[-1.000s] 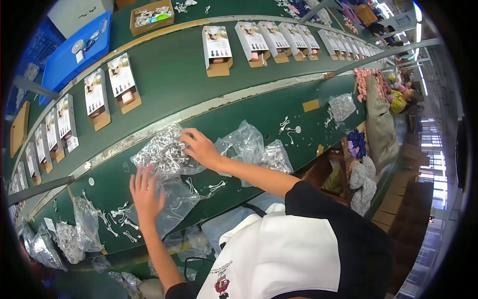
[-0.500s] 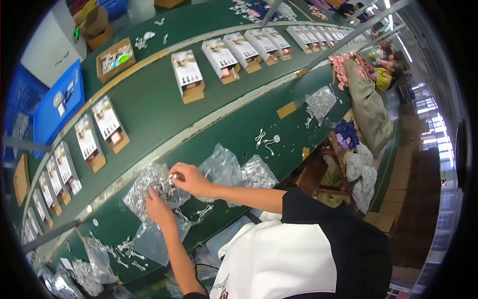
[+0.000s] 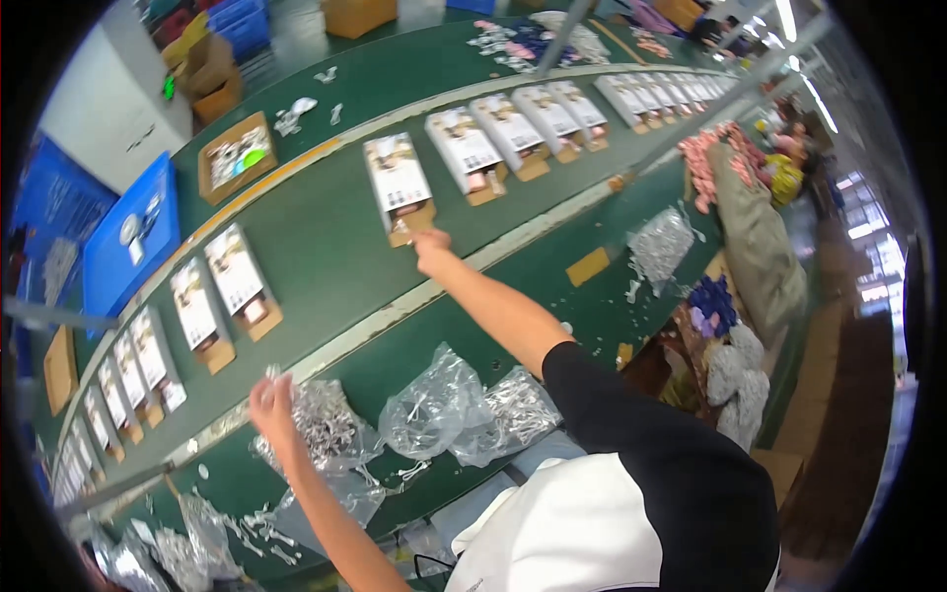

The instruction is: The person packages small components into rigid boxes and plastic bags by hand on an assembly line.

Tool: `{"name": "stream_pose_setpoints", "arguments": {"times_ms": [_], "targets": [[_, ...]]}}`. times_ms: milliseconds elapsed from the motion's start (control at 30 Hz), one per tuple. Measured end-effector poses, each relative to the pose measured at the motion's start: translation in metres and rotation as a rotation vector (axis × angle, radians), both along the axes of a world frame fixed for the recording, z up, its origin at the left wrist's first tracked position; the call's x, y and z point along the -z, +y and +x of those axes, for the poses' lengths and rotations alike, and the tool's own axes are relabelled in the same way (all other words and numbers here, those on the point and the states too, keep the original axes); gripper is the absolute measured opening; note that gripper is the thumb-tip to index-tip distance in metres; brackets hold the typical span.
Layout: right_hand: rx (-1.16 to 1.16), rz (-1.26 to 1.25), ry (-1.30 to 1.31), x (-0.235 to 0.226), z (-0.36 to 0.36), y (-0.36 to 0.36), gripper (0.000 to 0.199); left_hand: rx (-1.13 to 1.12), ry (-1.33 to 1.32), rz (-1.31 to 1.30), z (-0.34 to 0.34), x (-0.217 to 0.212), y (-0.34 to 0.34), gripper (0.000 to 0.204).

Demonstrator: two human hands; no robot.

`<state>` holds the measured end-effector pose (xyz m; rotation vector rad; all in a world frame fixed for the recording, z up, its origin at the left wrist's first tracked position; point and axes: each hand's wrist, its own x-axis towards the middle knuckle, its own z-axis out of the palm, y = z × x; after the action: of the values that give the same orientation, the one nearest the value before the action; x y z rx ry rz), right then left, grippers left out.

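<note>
My right hand [image 3: 431, 249] reaches over the green conveyor belt to the lower end of an open white carton [image 3: 398, 178]. Its fingers are closed at the brown flap, and what they hold is too small to make out. A pink item shows inside the carton's mouth. My left hand [image 3: 271, 403] is raised at the belt's near rail, fingers pinched on a small pale bundle [image 3: 274, 372], perhaps a coiled cable. Beside it lies an open clear plastic bag [image 3: 330, 419] full of small white and silvery cable bundles.
Similar cartons [image 3: 237, 271] line the belt on both sides. On the near bench are a crumpled clear bag [image 3: 429, 405], another bag of cables [image 3: 518, 409] and loose white cables [image 3: 266, 523]. Across the belt stand a cardboard box [image 3: 237, 158] and a blue bin [image 3: 131, 232].
My right hand has moved from the bag of cables up to the carton's flap. My left hand has lifted off the bag toward the rail. The view has shifted slightly.
</note>
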<state>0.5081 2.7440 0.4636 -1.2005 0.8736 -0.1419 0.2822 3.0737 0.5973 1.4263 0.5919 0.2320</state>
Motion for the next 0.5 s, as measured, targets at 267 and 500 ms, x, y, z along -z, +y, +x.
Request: {"name": "stream_pose_setpoints", "arguments": {"times_ms": [267,500], "targets": [[-0.095,-0.214,-0.161,-0.014,0.008,-0.021,0.02,0.074,0.227,-0.009,0.161,0.097,0.021,0.008],[-0.534,-0.225,-0.242,-0.091,-0.163,-0.061,0.008,0.045,0.326,0.592,0.199,0.097,-0.004,0.024]]}}
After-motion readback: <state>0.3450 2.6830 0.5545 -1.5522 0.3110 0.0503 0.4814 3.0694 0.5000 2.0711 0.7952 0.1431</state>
